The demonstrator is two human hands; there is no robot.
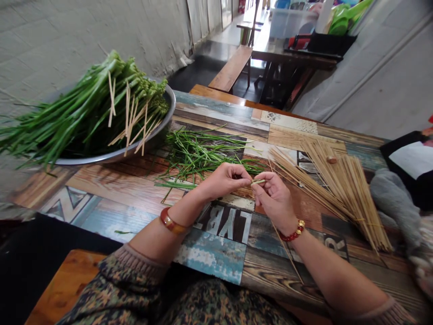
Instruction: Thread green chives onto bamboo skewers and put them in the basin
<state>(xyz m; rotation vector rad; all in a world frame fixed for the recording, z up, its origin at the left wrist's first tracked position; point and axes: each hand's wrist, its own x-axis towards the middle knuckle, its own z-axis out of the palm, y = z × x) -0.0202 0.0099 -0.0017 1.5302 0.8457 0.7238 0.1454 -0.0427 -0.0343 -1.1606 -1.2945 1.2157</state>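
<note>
My left hand [230, 180] and my right hand [274, 198] meet fingertip to fingertip above the table, both pinching. Between them is a small pale-green chive stem [259, 181]. A thin bamboo skewer [287, 255] runs from my right hand down toward the table's near edge, partly hidden by the palm and wrist. Just beyond my left hand lies a loose pile of green chives [199, 153]. To the left, a metal bowl [172, 106] is heaped with chives [84, 104], with several skewer ends sticking out among them.
Fanned across the table's right side is a bundle of bamboo skewers [352, 189], with a small wooden piece [331, 160] on it. A grey plush-looking item [389, 194] sits at the right edge. Behind the patterned table [216, 255] stand a bench [232, 70] and another table with a plastic bin [292, 22].
</note>
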